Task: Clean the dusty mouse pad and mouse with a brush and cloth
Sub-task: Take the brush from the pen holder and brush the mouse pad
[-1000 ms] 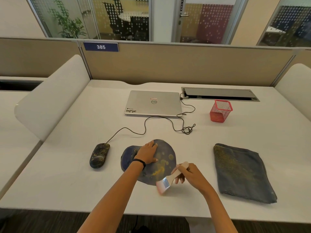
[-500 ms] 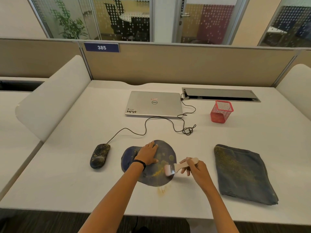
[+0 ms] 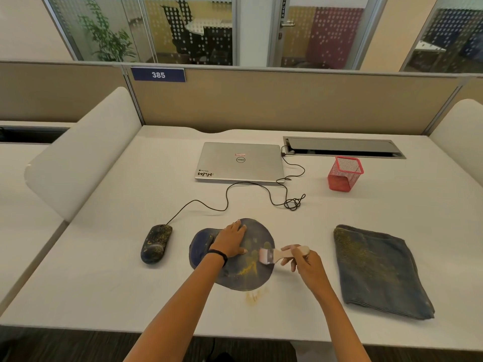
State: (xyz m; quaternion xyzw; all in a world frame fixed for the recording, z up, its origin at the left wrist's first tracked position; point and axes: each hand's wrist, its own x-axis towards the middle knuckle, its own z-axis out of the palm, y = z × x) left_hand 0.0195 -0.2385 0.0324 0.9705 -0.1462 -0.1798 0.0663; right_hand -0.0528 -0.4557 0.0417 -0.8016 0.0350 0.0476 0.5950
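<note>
A round dark blue mouse pad lies near the desk's front edge, with yellow dust streaked across its lower half. My left hand presses flat on the pad's upper left. My right hand grips the wooden handle of a small brush, whose pale bristles touch the pad's right side. A dusty black wired mouse sits to the left of the pad. A folded blue-grey cloth, dusted yellow, lies to the right.
A small heap of yellow dust lies on the desk just below the pad. A closed silver laptop, the mouse cable and a red mesh pen holder stand further back. Partition walls border the desk.
The brush has swept off the pad's front edge, leaving dust on the desk, then returned up to the pad's right side. My left hand stayed pressed on the pad.
</note>
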